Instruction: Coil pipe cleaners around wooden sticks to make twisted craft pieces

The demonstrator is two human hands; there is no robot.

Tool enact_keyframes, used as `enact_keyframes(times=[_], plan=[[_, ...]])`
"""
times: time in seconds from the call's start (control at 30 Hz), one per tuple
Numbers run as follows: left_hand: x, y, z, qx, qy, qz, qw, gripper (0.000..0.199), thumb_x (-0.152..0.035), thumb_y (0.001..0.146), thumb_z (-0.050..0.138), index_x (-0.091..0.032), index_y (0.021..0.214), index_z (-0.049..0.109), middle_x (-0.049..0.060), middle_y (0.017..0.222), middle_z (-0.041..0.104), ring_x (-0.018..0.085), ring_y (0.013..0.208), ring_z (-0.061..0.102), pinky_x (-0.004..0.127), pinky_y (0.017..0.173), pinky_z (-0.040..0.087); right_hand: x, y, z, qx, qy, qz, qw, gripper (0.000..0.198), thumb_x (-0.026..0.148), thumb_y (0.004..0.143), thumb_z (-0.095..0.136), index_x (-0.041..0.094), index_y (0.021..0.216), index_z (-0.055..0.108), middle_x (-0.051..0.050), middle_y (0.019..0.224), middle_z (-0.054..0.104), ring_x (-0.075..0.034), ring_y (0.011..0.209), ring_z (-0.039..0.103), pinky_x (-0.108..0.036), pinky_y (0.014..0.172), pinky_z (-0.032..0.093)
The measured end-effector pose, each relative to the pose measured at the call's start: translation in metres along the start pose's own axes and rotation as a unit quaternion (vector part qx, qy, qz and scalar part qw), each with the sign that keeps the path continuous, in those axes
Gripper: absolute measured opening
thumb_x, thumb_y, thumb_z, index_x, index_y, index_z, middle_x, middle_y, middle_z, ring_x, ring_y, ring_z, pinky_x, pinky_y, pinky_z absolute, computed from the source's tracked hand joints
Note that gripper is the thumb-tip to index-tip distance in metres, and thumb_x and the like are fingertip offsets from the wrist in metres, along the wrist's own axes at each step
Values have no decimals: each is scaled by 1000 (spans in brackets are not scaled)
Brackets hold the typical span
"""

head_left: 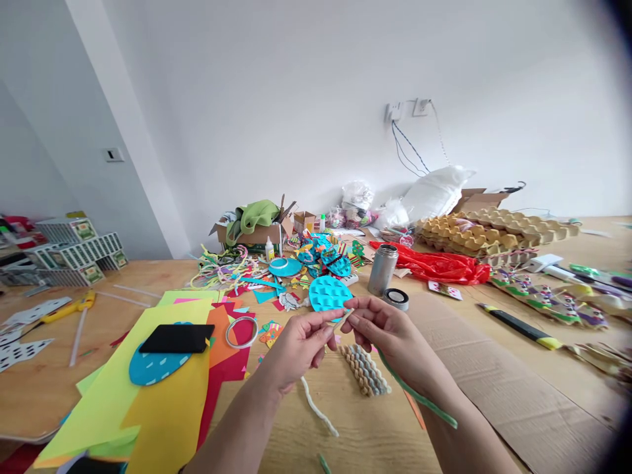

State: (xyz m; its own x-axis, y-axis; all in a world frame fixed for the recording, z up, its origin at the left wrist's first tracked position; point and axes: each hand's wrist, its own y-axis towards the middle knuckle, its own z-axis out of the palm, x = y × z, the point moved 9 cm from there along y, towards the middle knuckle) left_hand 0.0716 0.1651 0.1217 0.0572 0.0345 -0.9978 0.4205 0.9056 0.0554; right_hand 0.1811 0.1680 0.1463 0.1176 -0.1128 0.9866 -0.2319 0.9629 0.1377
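My left hand (pixel 302 337) and my right hand (pixel 382 327) meet above the middle of the table, fingers pinched. Between the fingertips is a short pale stretch of thick yarn (pixel 343 320). A white yarn strand (pixel 318 409) hangs below my left hand, and a green yarn strand (pixel 423 397) runs from under my right hand across the wrist. Whether the strands are joined is hidden by the fingers. Just under the hands lies a bumpy, braided-looking beige and grey-blue piece (pixel 365 370). Behind the fingertips sits a light-blue dotted oval (pixel 328 294).
Left are coloured paper sheets (pixel 170 401), a black phone (pixel 176 338), a tape ring (pixel 241 332) and a yellow glue gun (pixel 69 307). A metal flask (pixel 382 268) stands behind my right hand. Cardboard (pixel 513 382), a utility knife (pixel 518 326) and egg trays (pixel 474 236) occupy the right.
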Motion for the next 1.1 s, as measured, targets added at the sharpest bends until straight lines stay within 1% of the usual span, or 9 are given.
enact_keyframes(times=[0.13,0.2,0.37,0.67,0.77,0.87,0.97,1.03,1.1], plan=[[3,-1,2,8,-13,-16,1000,45,-35,80,54,-18,122,54,-2,68,51,5,47,45,16,39,27,1,0,1,5,-6,-2,1000,33,38,75,65,15,97,53,-2,69,64,-9,51,48,-21,46,35],[3,-1,2,7,-19,-17,1000,47,-36,78,55,-17,122,54,-1,68,51,6,49,47,16,38,27,1,-1,1,-1,-10,-4,1000,33,38,75,65,16,96,53,-1,69,64,-9,51,48,-21,46,34],[5,-1,1,8,-49,-32,998,47,-37,77,58,-19,121,55,-1,70,51,2,45,38,16,40,21,2,0,0,-4,-17,-8,1000,31,37,77,64,15,96,52,-2,70,64,-9,51,48,-21,46,35],[2,0,2,24,-44,-2,999,44,-35,80,56,-19,121,55,-1,70,51,2,45,31,19,43,18,2,-1,0,-4,-9,-5,1000,34,40,75,65,15,95,53,-2,69,64,-9,51,48,-21,46,35],[2,0,1,14,-38,0,999,44,-35,80,56,-17,120,57,-1,68,50,2,44,28,20,43,17,1,-1,-1,-5,-15,-2,1000,36,42,74,65,15,96,55,-3,70,65,-10,52,50,-22,46,36],[0,0,-1,-6,-28,5,1000,44,-34,80,56,-16,119,57,-2,65,49,3,44,27,20,43,16,-2,-1,-2,-5,-32,5,999,35,45,76,62,15,93,58,-3,70,64,-10,50,48,-22,46,35],[-3,1,-2,-10,-4,16,1000,42,-33,82,53,-18,120,57,-2,64,46,3,45,24,20,44,15,-4,-2,-3,-5,-59,13,998,35,48,80,56,14,80,62,1,59,58,-8,46,43,-21,44,30],[-6,1,-3,-17,35,31,999,38,-30,83,51,-19,119,58,-3,63,44,4,46,25,19,44,18,-4,-3,-2,-2,-76,15,997,37,49,81,54,14,74,63,2,53,54,-8,45,42,-22,44,28],[-11,0,-4,-34,92,56,994,35,-27,84,48,-21,117,60,-2,62,45,6,50,30,19,47,25,-3,-3,-2,0,-84,10,996,36,48,82,54,14,73,62,2,54,54,-9,46,42,-22,45,29]])
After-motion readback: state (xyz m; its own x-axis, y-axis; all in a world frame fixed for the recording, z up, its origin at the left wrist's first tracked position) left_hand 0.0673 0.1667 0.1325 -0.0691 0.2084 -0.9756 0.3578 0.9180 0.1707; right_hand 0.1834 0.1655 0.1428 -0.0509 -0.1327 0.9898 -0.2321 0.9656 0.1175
